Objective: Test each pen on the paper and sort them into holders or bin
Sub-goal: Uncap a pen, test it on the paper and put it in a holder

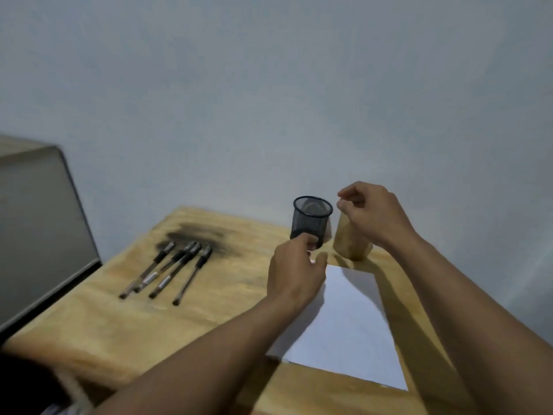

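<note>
A: Pens (pixel 167 269) — where are they?

B: 4 of them lie side by side on the wooden counter (pixel 98 322), left of centre, their far ends over a dark smudge (pixel 196 235).

A: And the holders?

B: A black mesh holder (pixel 312 220) stands at the far edge. Just right of it is a tan wooden holder (pixel 350 244). White paper (pixel 347 322) lies nearer, on the right.

A: The hands?

B: The left hand (pixel 294 275) pinches the mesh holder's base. The right hand (pixel 374 212) hovers above the wooden holder, fingers curled closed; whether it holds anything, I cannot tell.

A: Anything else?

B: A grey box (pixel 36 229) stands at the far left.
</note>
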A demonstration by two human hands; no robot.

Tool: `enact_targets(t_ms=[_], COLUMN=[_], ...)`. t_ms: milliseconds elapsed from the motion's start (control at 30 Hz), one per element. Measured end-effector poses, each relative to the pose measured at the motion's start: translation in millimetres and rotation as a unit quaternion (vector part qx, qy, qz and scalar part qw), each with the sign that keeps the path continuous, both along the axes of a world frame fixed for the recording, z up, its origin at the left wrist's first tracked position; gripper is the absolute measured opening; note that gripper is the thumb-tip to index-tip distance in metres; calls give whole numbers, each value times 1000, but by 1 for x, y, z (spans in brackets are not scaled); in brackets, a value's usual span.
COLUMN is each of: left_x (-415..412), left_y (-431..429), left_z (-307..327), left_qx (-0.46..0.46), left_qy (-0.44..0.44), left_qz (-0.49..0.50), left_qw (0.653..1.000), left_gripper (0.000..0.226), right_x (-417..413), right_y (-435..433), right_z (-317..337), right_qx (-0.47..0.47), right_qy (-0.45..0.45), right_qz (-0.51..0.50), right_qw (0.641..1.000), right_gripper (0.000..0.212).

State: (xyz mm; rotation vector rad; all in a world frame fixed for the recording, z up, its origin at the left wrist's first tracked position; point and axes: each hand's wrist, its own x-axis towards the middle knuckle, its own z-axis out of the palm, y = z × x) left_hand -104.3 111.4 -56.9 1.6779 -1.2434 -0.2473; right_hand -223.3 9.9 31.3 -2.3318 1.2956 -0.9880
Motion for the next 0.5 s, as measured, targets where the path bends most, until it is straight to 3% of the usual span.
enact_targets(t_ms=[167,500], left_x=[43,110], left_y=[52,113], left_z=[-9,-19], left_qx=[19,86], left_qy=[-35,-134], left_qz=[83,237], left_qw=[996,958], left_gripper=[36,41], right_x=[47,141], right_y=[25,68], right_z=[-18,-72], right_qx=[28,49], right_qy=[55,161], right_qz=[72,216], right_qw=[995,962], right_gripper=[16,32])
